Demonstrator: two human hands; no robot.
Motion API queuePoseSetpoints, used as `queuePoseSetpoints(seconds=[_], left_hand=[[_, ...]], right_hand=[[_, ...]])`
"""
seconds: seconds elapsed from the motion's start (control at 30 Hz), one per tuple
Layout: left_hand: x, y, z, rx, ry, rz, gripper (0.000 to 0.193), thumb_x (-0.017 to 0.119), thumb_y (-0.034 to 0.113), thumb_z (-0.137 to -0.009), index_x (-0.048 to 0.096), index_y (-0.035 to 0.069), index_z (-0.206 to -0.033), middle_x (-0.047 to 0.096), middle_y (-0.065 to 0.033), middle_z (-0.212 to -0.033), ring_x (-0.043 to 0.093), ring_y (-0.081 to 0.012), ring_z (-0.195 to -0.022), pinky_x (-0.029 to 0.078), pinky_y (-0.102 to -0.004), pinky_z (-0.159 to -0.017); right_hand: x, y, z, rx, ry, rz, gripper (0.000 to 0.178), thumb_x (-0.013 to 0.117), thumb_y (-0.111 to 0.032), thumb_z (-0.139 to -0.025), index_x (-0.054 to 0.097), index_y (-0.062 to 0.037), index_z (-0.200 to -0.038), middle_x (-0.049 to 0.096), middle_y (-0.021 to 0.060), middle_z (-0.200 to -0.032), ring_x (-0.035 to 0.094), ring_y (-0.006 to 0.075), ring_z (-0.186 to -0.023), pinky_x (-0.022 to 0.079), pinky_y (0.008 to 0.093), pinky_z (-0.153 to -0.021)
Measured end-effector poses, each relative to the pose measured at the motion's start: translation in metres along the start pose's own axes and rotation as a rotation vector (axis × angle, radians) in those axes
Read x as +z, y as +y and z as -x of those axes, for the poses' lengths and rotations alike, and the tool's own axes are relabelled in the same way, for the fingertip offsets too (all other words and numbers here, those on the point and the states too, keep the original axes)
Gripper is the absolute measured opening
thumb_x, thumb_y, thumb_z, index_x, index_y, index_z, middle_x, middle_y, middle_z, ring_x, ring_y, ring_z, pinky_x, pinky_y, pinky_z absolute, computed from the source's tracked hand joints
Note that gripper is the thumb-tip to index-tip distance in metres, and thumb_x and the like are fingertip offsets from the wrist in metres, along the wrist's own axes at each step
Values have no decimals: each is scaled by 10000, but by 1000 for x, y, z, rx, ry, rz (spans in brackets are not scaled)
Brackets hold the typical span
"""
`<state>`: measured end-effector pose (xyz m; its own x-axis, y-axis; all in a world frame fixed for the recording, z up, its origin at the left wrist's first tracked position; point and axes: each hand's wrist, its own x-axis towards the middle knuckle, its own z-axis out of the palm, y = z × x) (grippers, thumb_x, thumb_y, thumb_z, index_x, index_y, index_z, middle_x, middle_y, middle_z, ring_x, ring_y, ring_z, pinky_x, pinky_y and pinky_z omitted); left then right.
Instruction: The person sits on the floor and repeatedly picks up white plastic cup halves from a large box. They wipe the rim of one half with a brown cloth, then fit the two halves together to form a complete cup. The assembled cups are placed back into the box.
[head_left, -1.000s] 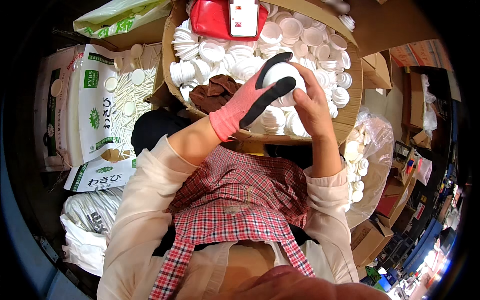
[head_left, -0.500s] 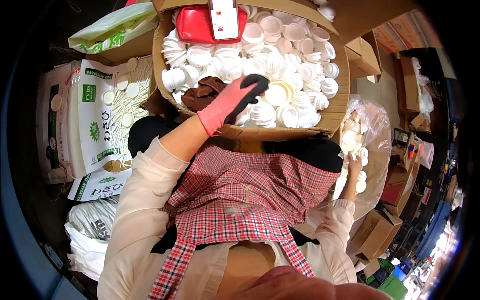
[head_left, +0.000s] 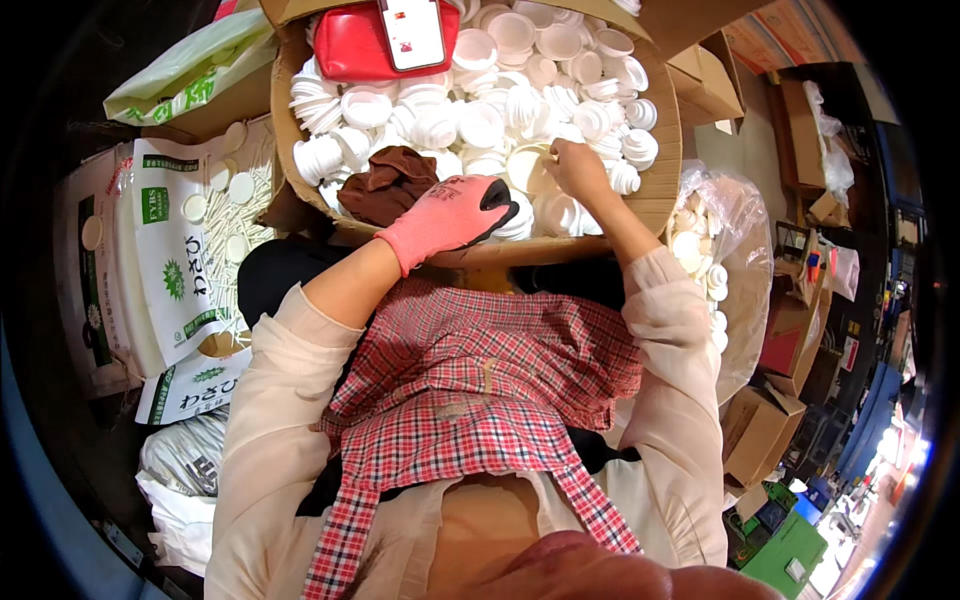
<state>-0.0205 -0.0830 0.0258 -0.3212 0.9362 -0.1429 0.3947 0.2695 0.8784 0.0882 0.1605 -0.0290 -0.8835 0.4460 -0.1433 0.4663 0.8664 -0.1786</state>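
Note:
A big cardboard box (head_left: 664, 130) in front of me holds a heap of round white plastic lids (head_left: 480, 122), many nested in stacks. My left hand (head_left: 455, 215), in a pink glove with a black palm, rests over the box's near side with its fingers curled closed. What lies under those fingers, if anything, is hidden. From the right my bare right hand (head_left: 580, 172) reaches into the heap. Its thumb and fingers pinch at the edge of a cream-coloured lid (head_left: 528, 170). A crumpled brown cloth (head_left: 388, 186) lies beside the gloved hand.
A red pouch (head_left: 345, 48) with a phone (head_left: 412, 35) on it lies on the heap's far side. At my right stands a clear plastic bag (head_left: 745, 270) with more pieces. To the left, white thin sticks (head_left: 262, 190) and lids lie on printed sacks (head_left: 175, 240).
My right hand has moved from the plastic bag on the right into the box, beside the cream lid. The gloved left hand has drawn back toward the box's near edge. The view has shifted slightly.

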Motion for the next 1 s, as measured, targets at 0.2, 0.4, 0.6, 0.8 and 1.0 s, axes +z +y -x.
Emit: queuePoseSetpoints(seconds=[0.2, 0.4, 0.6, 0.8, 1.0], left_hand=[[-3, -26, -9, -95, 223, 699, 413, 535, 286, -940, 488, 38, -1267, 626, -134, -1105, 618, -248, -977, 498, -364, -830], [-19, -25, -23, 64, 11, 1666, 757, 350, 639, -921, 317, 70, -1421, 349, -245, -1431, 308, -492, -1327, 338, -700, -974], [-50, -16, -26, 327, -429, 2138, 863, 367, 676, -890, 255, 39, -1460, 269, -331, -1452, 285, -547, -1317, 424, -657, -928], [-54, -3, -18, 212, -146, 1910, 832, 338, 707, -886, 363, 42, -1385, 463, -293, -1312, 492, -486, -1168, 533, -536, -784], [-56, -13, -16, 95, 132, 1572, 801, 224, 699, -914, 423, 47, -1334, 592, -204, -1206, 653, -337, -990, 540, -325, -575]], right_hand=[[-30, -18, -7, 39, 69, -294, 106, 646, -79, -758, 636, 26, -765, 652, 204, -716, 660, 331, -677, 505, 410, -615], [-91, -61, -17, 81, 36, -866, 251, 663, -214, -874, 657, -40, -1056, 669, 89, -766, 641, 131, -657, 502, 284, -527], [-14, 12, -28, -147, 57, -198, 396, 720, -99, -764, 612, -120, -1144, 590, 208, -1037, 567, 389, -994, 461, 433, -847], [-26, 7, -37, -146, 105, -226, 253, 766, -120, -728, 576, -44, -877, 561, 154, -935, 572, 339, -882, 468, 404, -759], [-92, -44, -9, -120, 132, -1102, 541, 750, -62, -738, 427, -57, -1172, 544, 95, -1063, 557, 158, -983, 486, 294, -776]])
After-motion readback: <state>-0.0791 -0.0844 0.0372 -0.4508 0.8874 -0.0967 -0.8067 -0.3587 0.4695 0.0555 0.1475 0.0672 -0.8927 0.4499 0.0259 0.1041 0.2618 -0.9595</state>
